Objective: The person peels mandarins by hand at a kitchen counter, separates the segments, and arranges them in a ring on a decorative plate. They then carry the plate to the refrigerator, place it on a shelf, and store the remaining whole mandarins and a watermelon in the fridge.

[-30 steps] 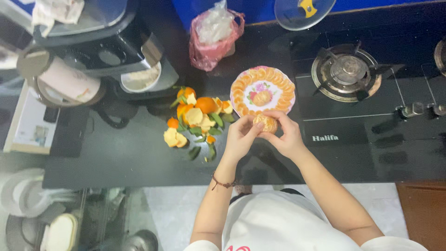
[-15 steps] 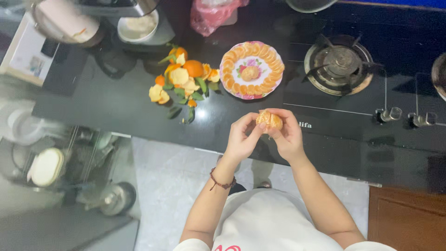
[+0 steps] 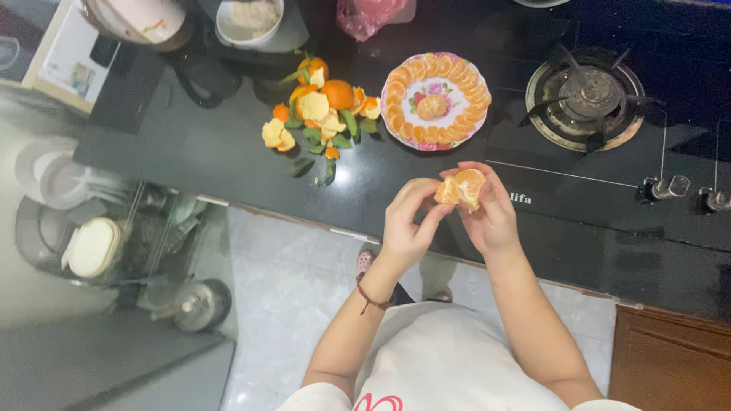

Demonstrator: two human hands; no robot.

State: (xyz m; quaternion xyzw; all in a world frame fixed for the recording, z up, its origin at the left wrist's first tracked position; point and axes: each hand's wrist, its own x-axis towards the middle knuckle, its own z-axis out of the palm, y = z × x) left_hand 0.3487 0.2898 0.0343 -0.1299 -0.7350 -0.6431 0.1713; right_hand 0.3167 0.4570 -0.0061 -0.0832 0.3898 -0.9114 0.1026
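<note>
- here, the left hand (image 3: 407, 221) and right hand (image 3: 487, 217) both pinch a peeled mandarin (image 3: 461, 189), fingers closed on it, near the counter's front edge.
- pulling too hard could squash a segment and squirt juice.
- it could slip to the floor, being well short of the flowered plate (image 3: 435, 100) farther back.

A pink plastic bag (image 3: 371, 15) sits at the far edge of the black counter, beyond the plate. At far left lies a flat white printed sheet (image 3: 67, 59) bearing a small picture.
</note>
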